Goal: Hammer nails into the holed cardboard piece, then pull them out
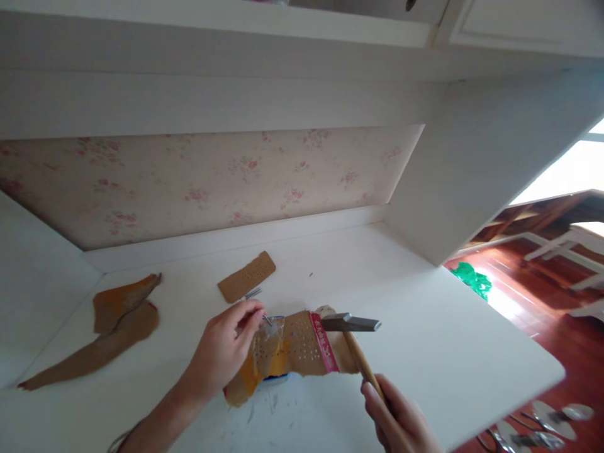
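- Brown perforated leather piece (pixel 302 349) lies near the front edge of the white desk (pixel 448 340).
- Left hand (pixel 226 346) pinches a thin metal pin (pixel 267 319) against it.
- Right hand (pixel 401 421) is closed around the wooden handle of a hammer (pixel 352 323), whose head is over the piece's right end.
- Leather scraps (pixel 117 314) lie toward the left edge.

White desk (pixel 448 358) carries a perforated piece (pixel 302 345) (brown scraps (pixel 117 318) leftward).

The left hand (pixel 221 352) pinches, right hand (pixel 401 420) grips.
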Tool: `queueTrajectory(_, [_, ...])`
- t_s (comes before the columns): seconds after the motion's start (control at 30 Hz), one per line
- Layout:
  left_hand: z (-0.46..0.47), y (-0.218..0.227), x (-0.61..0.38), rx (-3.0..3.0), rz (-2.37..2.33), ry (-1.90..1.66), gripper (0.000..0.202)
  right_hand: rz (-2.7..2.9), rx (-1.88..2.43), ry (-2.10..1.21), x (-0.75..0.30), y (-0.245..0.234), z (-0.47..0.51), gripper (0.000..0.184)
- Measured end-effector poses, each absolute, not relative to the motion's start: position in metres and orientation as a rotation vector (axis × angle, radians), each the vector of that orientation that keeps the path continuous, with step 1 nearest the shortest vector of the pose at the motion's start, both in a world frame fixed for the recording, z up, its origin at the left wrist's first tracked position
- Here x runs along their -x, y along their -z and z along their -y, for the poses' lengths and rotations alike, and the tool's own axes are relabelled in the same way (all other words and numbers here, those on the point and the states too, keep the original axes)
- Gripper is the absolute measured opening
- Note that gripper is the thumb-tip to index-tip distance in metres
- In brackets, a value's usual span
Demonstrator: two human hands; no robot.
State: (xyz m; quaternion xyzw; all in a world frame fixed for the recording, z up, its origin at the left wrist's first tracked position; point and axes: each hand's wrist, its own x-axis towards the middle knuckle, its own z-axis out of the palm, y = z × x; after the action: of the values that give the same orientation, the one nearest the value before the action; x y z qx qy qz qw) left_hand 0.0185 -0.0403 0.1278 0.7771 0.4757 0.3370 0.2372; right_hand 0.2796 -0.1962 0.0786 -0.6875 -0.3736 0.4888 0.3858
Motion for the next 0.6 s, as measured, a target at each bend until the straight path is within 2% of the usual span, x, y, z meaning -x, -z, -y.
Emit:
queueTrajectory(0.17, [0.066, -0.116, -0.049, -2.263, -1.227, -0.973, 0.014, 1.035, 1.728, -1.265, -0.278, -0.082, 0.196, 0.054])
queueTrajectory(0.6, [0.064, -0.105, -0.058, -2.363, -1.108, -0.999, 0.015, 1.033, 1.756, -1.230, -0.279, -0.082, 0.197, 0.053])
